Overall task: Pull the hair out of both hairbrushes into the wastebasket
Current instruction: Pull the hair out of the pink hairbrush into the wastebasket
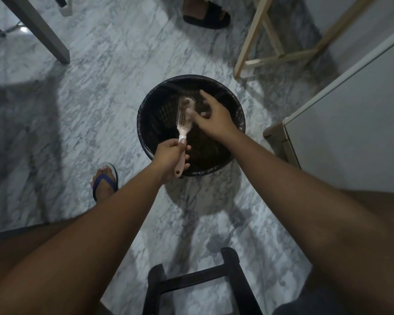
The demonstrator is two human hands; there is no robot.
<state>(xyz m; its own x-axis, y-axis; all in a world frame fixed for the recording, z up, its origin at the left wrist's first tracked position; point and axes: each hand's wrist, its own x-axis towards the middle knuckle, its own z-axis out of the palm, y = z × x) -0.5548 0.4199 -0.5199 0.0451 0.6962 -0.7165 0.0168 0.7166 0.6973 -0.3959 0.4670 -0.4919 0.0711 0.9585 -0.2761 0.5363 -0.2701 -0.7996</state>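
A pale pink hairbrush [184, 119] is held over the black wastebasket [146, 133], bristles up, with a clump of brown hair [187, 102] caught near its tip. My left hand [171, 159] is shut on the brush handle at the basket's near rim. My right hand [210, 118] hovers just right of the brush head, fingers spread, thumb and a fingertip close to the bristles; motion blur hides whether it pinches any hair. The wastebasket has a dark liner and dark hair lying inside. A second hairbrush is not in view.
Marble floor all around. A dark stool frame [198, 280] stands close below me. A light wooden frame [266, 37] is at the back right, a white cabinet [350, 123] at the right, a grey table leg [43, 32] at the back left. Another person's sandalled foot [206, 15] is beyond the basket.
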